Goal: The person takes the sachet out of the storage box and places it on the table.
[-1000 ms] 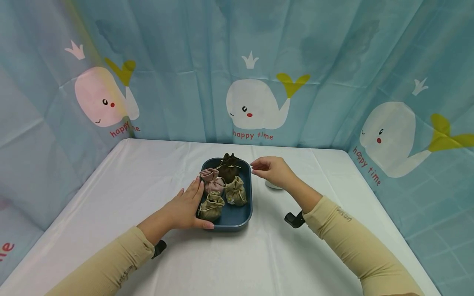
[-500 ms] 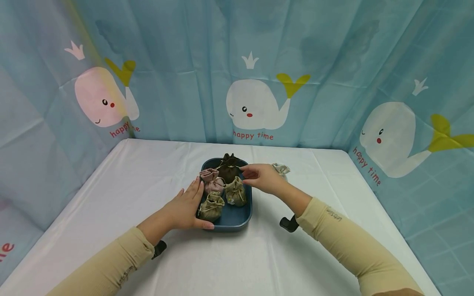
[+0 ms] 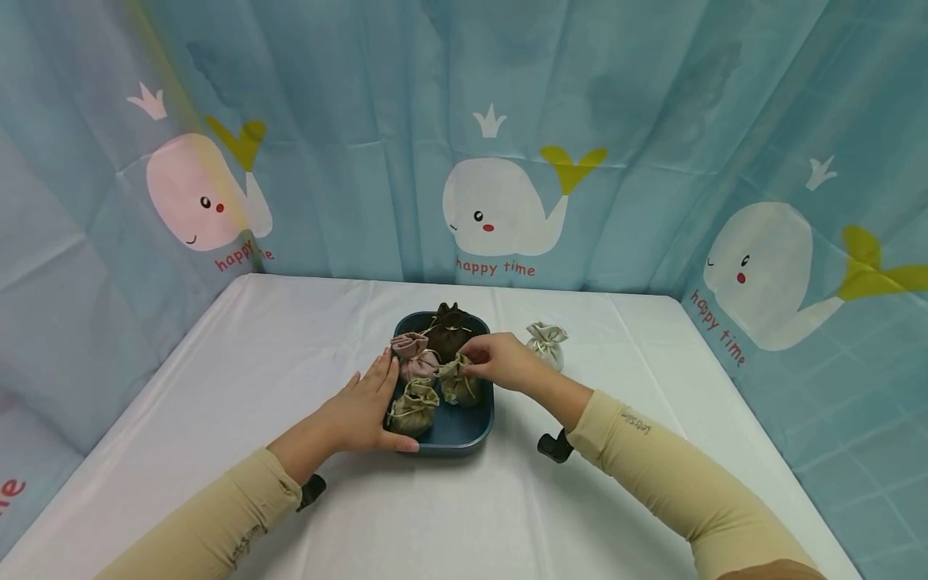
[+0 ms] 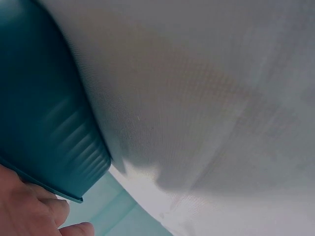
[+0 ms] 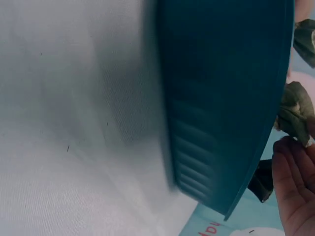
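A dark blue tray [image 3: 457, 449] holds several small drawstring pouches. My left hand [image 3: 358, 409] rests along its left rim with the fingers straight, the thumb at the front corner; part of that hand shows beside the tray's wall in the left wrist view. With thumb and fingertips, my right hand [image 3: 500, 361] pinches the gathered top of the green pouch [image 3: 458, 391] on the tray's right side. The right wrist view shows those fingers at the green cloth. Left of it lie a pink pouch [image 3: 419, 366] and another green pouch [image 3: 413, 412]; a dark brown pouch [image 3: 446, 337] sits behind.
A whitish drawstring pouch [image 3: 545, 346] stands on the white-covered table [image 3: 435, 524], right of the tray and just behind my right hand. A blue curtain [image 3: 348, 201] with whale prints surrounds the table at the back and sides.
My right hand has moved left from beside the whitish pouch, over the tray's rim, to the green pouch. The whitish pouch has come into view. My left hand has stayed put.
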